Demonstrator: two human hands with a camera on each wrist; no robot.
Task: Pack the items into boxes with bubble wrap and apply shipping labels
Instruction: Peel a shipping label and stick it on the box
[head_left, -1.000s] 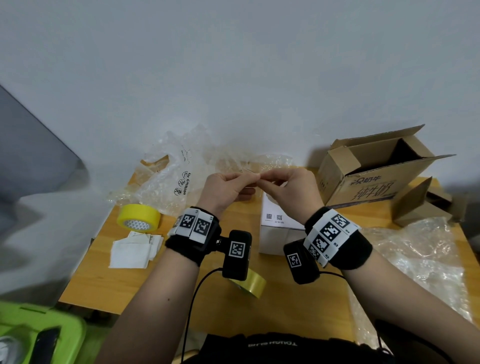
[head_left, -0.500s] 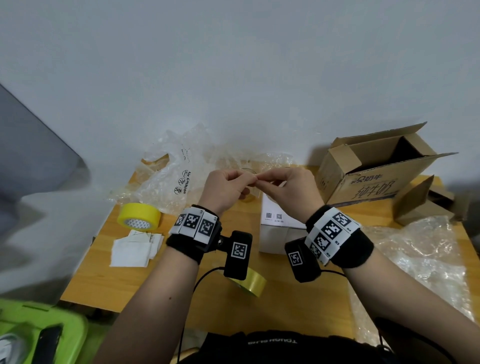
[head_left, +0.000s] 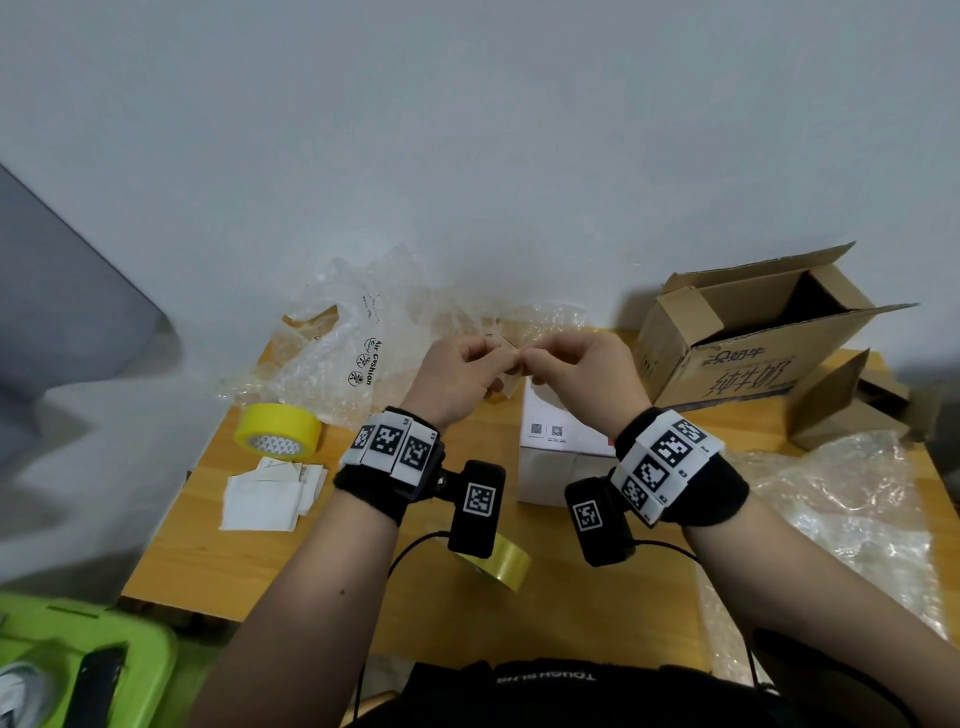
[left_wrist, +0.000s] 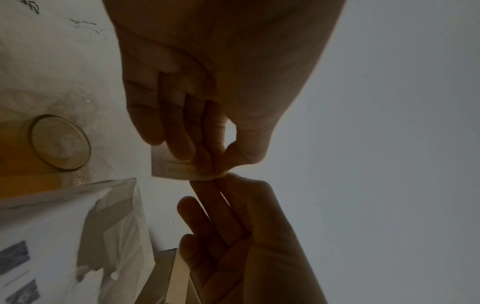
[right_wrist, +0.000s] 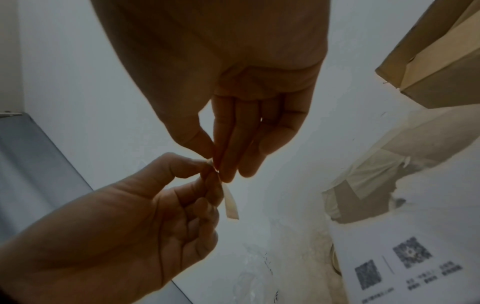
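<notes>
Little has shifted in the last second — the left hand (head_left: 457, 371) and right hand (head_left: 582, 369) still pinch a small label (left_wrist: 179, 167) between fingertips above the white box (head_left: 558, 447), nudged slightly higher — so peeling its backing seems unfinished.

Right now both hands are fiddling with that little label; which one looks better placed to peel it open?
Probably the right hand: its thumb and fingertip nip only the corner of the label, free to pull away. The left hand holds most of the label under its fingers, steadying it.
</notes>
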